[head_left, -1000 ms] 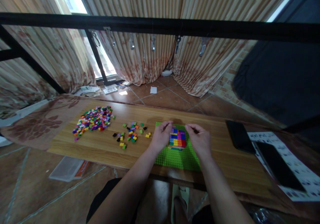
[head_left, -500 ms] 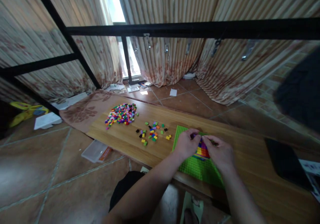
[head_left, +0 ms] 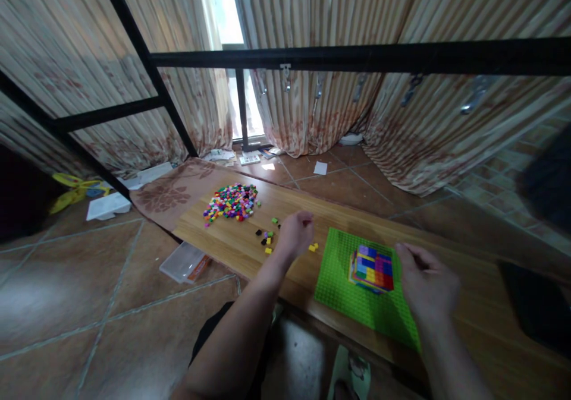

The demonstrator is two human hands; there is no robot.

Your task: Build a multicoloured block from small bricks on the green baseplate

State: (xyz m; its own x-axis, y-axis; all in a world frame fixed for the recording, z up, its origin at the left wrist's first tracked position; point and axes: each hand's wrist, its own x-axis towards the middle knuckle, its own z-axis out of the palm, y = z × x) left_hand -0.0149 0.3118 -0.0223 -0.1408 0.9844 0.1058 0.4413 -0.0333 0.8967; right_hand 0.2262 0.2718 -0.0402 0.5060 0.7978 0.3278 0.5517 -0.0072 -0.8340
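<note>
A low block of stacked toy building bricks (head_left: 372, 269), in purple, blue, red, orange and yellow, stands on a green studded baseplate (head_left: 341, 305). My left hand (head_left: 294, 235) is left of the baseplate, above the loose bricks, with its fingers curled in; anything inside them is hidden. Over the baseplate's right edge, just right of the block, is my right hand (head_left: 428, 281). Its thumb and fingers are bent together, and I cannot make out anything between them. Scattered bricks (head_left: 268, 241) lie beside my left hand, which covers some of them. Two yellow bricks (head_left: 313, 247) lie near the baseplate.
A big heap of mixed bricks (head_left: 232, 202) lies farther left on the wooden table (head_left: 285, 201). A dark flat object (head_left: 535, 299) rests at the right. Below the table's left side is a clear plastic box (head_left: 181, 262). A black metal frame (head_left: 312, 60) crosses ahead of the curtains.
My hands have parted from the block, which now shows its top. The left hand moved left to the scattered bricks; the right moved to the block's right side. The view shifted slightly.
</note>
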